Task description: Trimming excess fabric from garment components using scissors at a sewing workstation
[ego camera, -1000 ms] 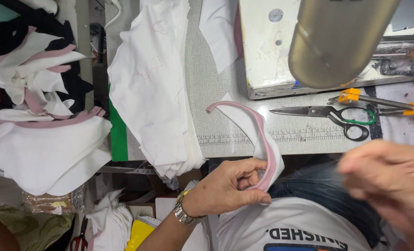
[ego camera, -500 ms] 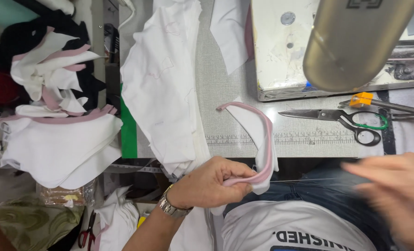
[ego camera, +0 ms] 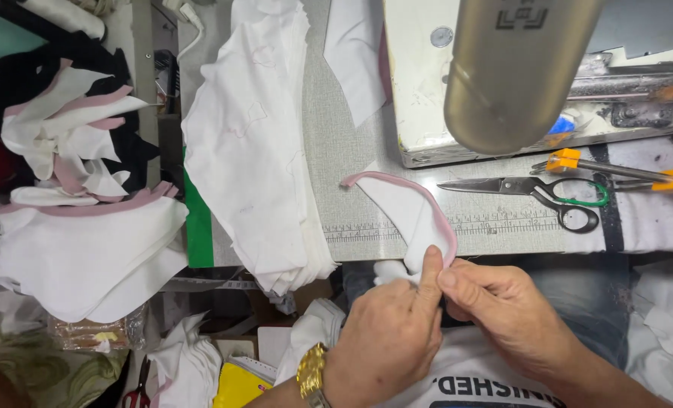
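I see both hands meeting at lower centre of the frame, pinching the near end of a curved white cloth piece [ego camera: 408, 208] with a pink edge. The left hand [ego camera: 385, 336] nips it between thumb and forefinger; the right hand [ego camera: 503, 310] presses its fingertips on the same end. The rest of the piece lies on the grey table [ego camera: 351, 174], arching toward centre frame. I judge it light, limp and easily creased, not fragile; the bound pink edge looks the firmest place to hold. Scissors [ego camera: 533, 193] lie to the right, a stack of white cloth [ego camera: 253, 151] to the left.
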